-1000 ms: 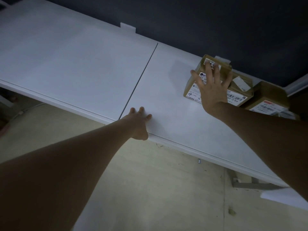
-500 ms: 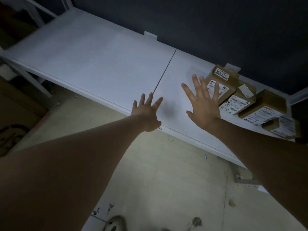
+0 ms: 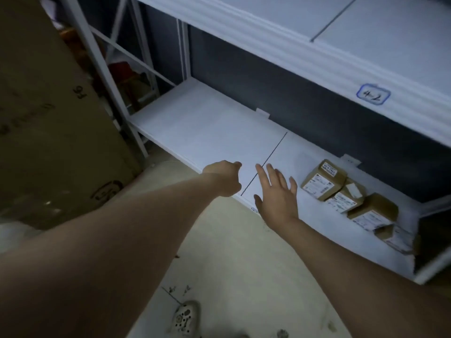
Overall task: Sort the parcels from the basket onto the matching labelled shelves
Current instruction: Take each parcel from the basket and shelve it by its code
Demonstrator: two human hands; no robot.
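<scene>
The parcels (image 3: pixel 323 179) sit in a row at the right end of the low shelf (image 3: pixel 207 128). They are small stiff cartons, probably light, best taken by two opposite sides. The right hand (image 3: pixel 277 200) is spread and empty. The left hand (image 3: pixel 223 178) curls its fingers under; whether clenched, I cannot tell.

cardboard box (image 3: pixel 48 123): far left | shoe (image 3: pixel 186 317): on pale floor (image 3: pixel 231 259)

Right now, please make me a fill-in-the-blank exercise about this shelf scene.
___ brown parcels lie at the right end of the lower shelf.
The blue label above them reads ___.
The right hand, fingers spread, holds ___.
Missing words: four; 4-2; nothing.
</scene>
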